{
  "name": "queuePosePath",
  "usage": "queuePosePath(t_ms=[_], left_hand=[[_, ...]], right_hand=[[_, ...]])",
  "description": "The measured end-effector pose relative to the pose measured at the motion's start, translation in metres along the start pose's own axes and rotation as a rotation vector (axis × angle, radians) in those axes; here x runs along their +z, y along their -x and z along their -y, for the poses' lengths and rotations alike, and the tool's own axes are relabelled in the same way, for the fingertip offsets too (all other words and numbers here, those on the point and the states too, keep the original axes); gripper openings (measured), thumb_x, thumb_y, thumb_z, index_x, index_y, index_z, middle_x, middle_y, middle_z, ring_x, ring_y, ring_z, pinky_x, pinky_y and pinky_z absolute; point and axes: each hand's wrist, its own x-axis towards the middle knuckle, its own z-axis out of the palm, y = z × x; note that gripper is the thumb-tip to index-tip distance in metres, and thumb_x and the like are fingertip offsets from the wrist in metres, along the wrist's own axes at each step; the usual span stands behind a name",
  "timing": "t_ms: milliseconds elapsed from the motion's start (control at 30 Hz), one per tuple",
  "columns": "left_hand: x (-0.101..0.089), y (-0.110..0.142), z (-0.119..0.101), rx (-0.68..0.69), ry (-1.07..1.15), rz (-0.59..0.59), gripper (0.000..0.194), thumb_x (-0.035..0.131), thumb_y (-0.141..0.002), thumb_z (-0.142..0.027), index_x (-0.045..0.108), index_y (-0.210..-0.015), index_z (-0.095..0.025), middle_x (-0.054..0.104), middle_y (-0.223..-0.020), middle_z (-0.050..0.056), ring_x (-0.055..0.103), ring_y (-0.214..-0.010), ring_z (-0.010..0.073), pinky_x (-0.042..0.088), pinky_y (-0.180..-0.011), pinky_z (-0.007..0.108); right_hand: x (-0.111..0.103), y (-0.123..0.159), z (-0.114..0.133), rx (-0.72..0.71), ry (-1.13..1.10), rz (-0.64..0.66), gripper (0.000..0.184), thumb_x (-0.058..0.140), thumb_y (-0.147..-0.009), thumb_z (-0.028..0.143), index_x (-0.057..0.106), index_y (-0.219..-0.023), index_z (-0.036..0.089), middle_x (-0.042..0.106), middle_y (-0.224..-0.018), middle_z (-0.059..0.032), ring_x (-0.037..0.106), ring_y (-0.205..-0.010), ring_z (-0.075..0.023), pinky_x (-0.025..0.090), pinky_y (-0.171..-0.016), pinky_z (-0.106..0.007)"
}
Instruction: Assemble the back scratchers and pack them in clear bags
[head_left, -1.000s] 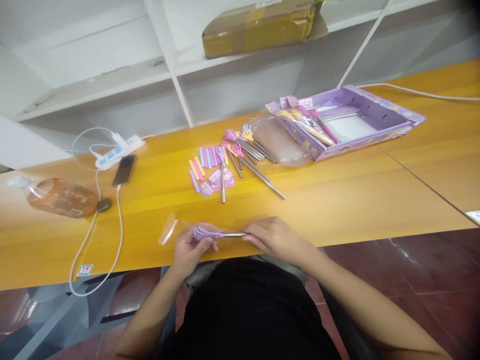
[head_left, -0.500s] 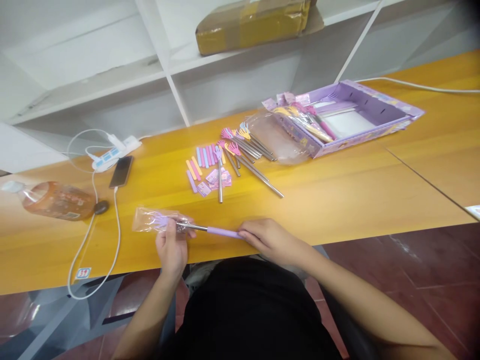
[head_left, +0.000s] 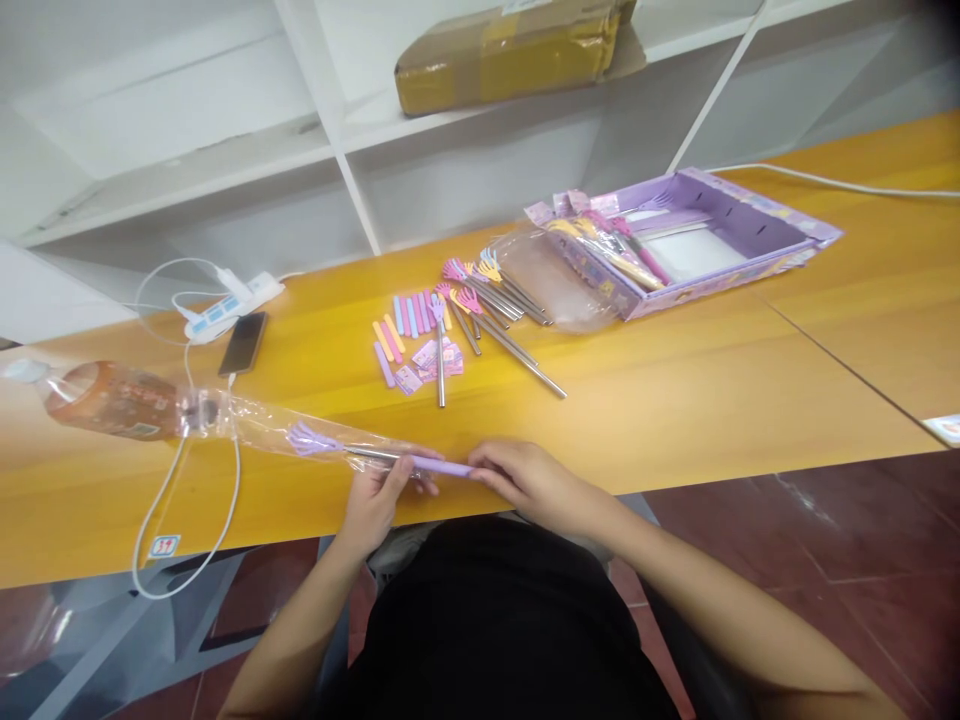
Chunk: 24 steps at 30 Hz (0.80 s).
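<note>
A purple hand-shaped scratcher [head_left: 315, 440] with a metal rod and purple grip lies along the near edge of the yellow table [head_left: 675, 390], most of it inside a long clear plastic sleeve [head_left: 255, 425]. My left hand [head_left: 379, 500] is closed on the sleeve's open end around the rod. My right hand [head_left: 525, 478] pinches the purple grip at its right end.
Further back lie several more scratchers [head_left: 487, 300], small pastel grips [head_left: 409, 320] and little cards. A purple box [head_left: 705, 235] with bagged ones sits at the right. At the left are a bottle [head_left: 112, 400], a phone [head_left: 244, 342], a power strip [head_left: 225, 305] and a white cable [head_left: 180, 500].
The scratcher has slid further left into the sleeve, which now lies stretched out toward the bottle. My left hand has shifted right to the sleeve's open end.
</note>
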Motion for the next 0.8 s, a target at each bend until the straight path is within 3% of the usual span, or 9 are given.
queuePosePath(t_ms=[167, 467, 700, 800], left_hand=[[-0.0043, 0.0001, 0.0095, -0.003, 0.059, -0.070, 0.049, 0.062, -0.109, -0.056, 0.081, -0.113, -0.011, 0.085, -0.103, 0.016, 0.079, -0.076, 0.0237, 0.061, -0.071, 0.035], [-0.0025, 0.0033, 0.0067, -0.015, 0.175, 0.142, 0.059, 0.052, -0.111, -0.064, 0.079, -0.116, -0.013, 0.085, -0.110, 0.019, 0.080, -0.081, 0.0257, 0.062, -0.075, 0.038], [-0.0012, 0.0059, 0.0084, -0.033, 0.071, 0.210, 0.069, 0.039, -0.113, -0.068, 0.082, -0.121, -0.014, 0.083, -0.104, 0.017, 0.078, -0.089, 0.0279, 0.061, -0.082, 0.040], [-0.0003, 0.0060, 0.0061, -0.049, -0.080, 0.219, 0.065, 0.042, -0.113, -0.065, 0.082, -0.126, -0.016, 0.082, -0.112, 0.016, 0.076, -0.098, 0.0280, 0.060, -0.089, 0.040]], right_hand=[[-0.0039, 0.0002, -0.0028, -0.066, -0.054, 0.035, 0.023, 0.057, -0.116, 0.030, 0.072, -0.131, 0.022, 0.078, -0.110, -0.0075, 0.072, -0.097, -0.0198, 0.055, -0.089, -0.031], [-0.0022, 0.0019, -0.0037, -0.162, 0.004, 0.116, 0.026, 0.060, -0.115, 0.039, 0.078, -0.121, 0.022, 0.080, -0.102, -0.0069, 0.072, -0.087, -0.0193, 0.052, -0.081, -0.030], [-0.0011, 0.0015, -0.0016, -0.199, 0.071, 0.138, 0.027, 0.057, -0.116, 0.038, 0.078, -0.120, 0.020, 0.079, -0.103, -0.0082, 0.072, -0.087, -0.0195, 0.052, -0.082, -0.030], [0.0002, 0.0010, -0.0004, -0.194, 0.082, 0.119, 0.030, 0.055, -0.117, 0.039, 0.077, -0.112, 0.019, 0.079, -0.099, -0.0081, 0.071, -0.082, -0.0188, 0.051, -0.077, -0.029]])
